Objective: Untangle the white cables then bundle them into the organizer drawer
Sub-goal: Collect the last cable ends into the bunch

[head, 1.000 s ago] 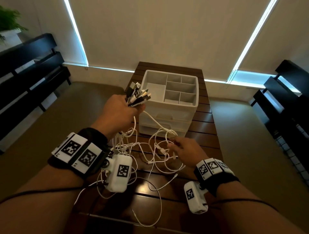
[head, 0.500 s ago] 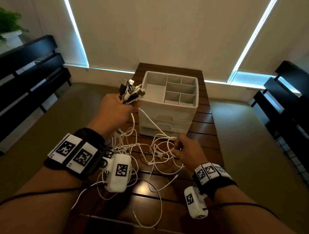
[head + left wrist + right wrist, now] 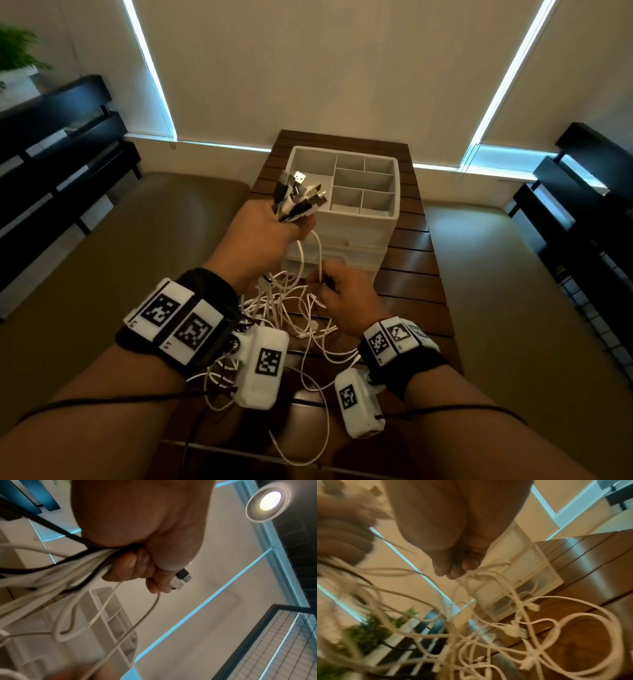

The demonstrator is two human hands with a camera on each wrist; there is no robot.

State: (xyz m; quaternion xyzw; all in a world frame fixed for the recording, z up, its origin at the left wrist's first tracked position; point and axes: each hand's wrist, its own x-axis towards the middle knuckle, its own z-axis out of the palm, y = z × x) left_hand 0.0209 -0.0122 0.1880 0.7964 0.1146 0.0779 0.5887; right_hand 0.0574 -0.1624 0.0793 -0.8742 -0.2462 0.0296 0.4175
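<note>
My left hand [image 3: 274, 228] [image 3: 137, 566] is raised and grips a bunch of cable plug ends [image 3: 299, 197], white and black, beside the white organizer [image 3: 390, 219]. From the fist the white cables [image 3: 291, 308] [image 3: 505, 615] hang in a tangle down to the wooden table [image 3: 411, 284]. Lower and to the right, my right hand [image 3: 346, 294] [image 3: 458, 566] pinches white strands of the tangle in front of the organizer's drawers [image 3: 522, 588]. The organizer's top tray has several empty compartments [image 3: 363, 178]. The drawers look shut.
The slatted table is narrow, with beige floor [image 3: 496, 291] on both sides. Dark benches [image 3: 51, 164] stand at left and a dark rack [image 3: 589, 212] at right. A green plant [image 3: 17, 51] sits at far left. Loose cable loops [image 3: 308, 428] trail to the table's near edge.
My left hand has moved right toward the organizer with the plug bunch. My right hand has risen and shifted left into the tangle, closer to the left hand.
</note>
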